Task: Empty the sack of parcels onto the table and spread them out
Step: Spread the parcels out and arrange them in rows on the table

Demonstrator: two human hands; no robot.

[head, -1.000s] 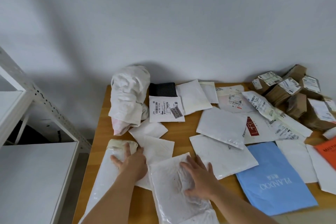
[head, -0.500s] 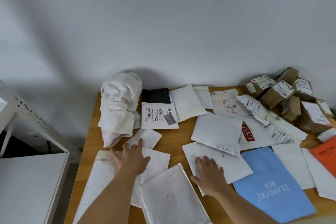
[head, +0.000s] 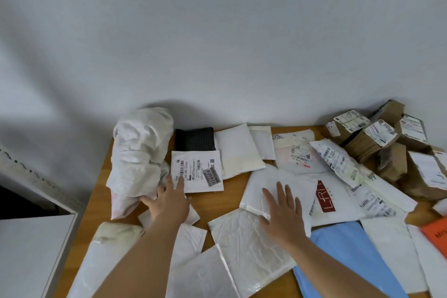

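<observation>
White crumpled sack [head: 141, 152] lay at far-left of desk [head: 96, 191], w/ left hand [head: 167, 197] touching its lower edge, fingers loose. Right hand [head: 281, 213] pressed flat, fingers spread, on white mailer [head: 290, 185] mid-desk. Brown boxes [head: 387, 143] piled far right.

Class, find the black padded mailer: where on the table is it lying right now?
The black padded mailer lies at the table's far edge, left of centre, between the crumpled white sack and a white mailer.
</observation>
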